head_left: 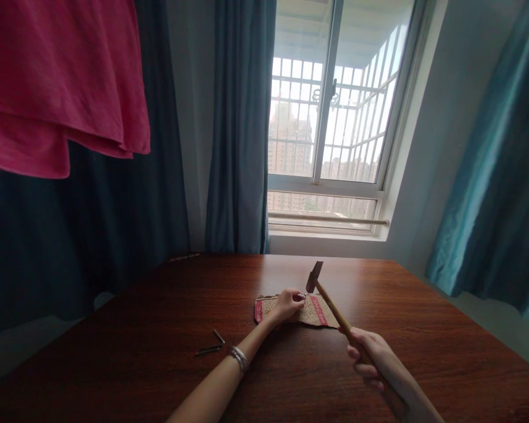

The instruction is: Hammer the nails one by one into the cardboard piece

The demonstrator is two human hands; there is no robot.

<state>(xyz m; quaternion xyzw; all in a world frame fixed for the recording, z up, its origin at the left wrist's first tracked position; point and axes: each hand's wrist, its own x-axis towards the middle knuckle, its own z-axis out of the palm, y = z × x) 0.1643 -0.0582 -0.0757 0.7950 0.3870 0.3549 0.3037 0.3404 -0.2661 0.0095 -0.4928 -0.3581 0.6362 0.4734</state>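
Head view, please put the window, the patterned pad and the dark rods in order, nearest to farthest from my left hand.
1. Patterned pad: directly under your left hand.
2. Dark rods: on the table, left of that hand and nearer you.
3. Window: past the table's far edge.

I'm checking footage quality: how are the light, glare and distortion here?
Head view: window bright, partly washed out; head view: pale glare on the table toward the window, leftmost curtain dark; head view: stretching toward the edges, hammer clear in outline.
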